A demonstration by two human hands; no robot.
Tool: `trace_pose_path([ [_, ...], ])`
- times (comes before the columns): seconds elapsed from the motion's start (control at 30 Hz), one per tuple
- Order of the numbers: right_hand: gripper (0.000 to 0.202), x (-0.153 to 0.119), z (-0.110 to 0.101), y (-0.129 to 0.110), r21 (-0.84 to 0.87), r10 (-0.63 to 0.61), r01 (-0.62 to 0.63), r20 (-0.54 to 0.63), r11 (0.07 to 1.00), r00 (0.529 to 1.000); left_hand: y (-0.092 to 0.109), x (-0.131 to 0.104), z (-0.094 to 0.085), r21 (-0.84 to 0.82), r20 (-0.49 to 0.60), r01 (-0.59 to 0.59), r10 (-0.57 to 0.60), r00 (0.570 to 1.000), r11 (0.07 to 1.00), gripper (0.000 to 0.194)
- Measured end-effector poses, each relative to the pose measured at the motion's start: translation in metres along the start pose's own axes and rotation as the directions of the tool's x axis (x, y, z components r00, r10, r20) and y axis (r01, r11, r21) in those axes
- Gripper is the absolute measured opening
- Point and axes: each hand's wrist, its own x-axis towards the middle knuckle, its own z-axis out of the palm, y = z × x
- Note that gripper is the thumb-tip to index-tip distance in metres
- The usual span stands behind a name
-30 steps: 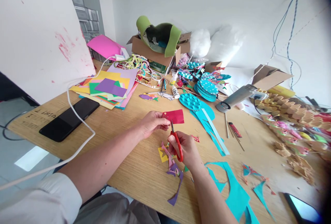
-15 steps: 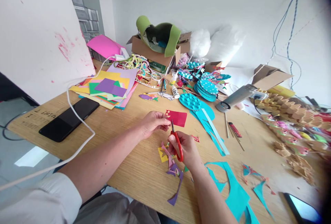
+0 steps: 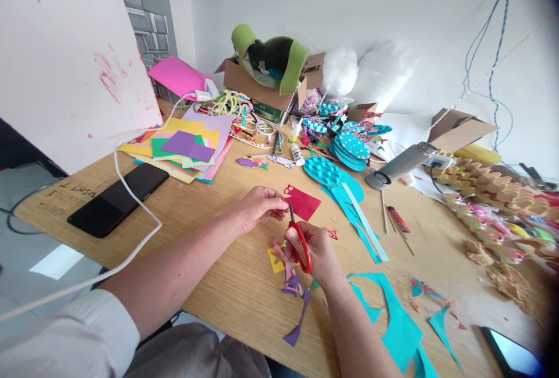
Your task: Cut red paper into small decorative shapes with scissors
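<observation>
We count two hands, one left hand (image 3: pixel 264 209) and one right hand (image 3: pixel 317 253), one pair of scissors (image 3: pixel 304 247) and one red paper (image 3: pixel 304 203). Toward the left corner of the tabletop (image 3: pixel 240 290) we have one black phone (image 3: pixel 117 198), and toward the right edge one second phone (image 3: pixel 512 352). Past the middle, nearer the far edge, we see two bottles (image 3: pixel 297 155) and two paper fish (image 3: pixel 250 163). Along the far edge we make out at least three boxes (image 3: pixel 244 82), two white bundles (image 3: pixel 339 72) and one green roll (image 3: pixel 294 63). Toward the right edge we find one flask (image 3: pixel 404 165), one lighter (image 3: pixel 398 219) and a few sticks (image 3: pixel 385 212), too bunched to count surely. Toward the left edge we count one paper stack (image 3: pixel 192 146).
</observation>
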Motion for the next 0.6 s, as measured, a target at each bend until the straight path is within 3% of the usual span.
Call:
trace_pose_path([
  [0.6,0.053,-0.0003,-0.0043,0.0077,0.023,-0.028,0.026,0.068,0.999,0.997,-0.0013,0.0007,-0.0024,0.040,0.003,-0.001,0.001,1.000,0.999,0.016],
])
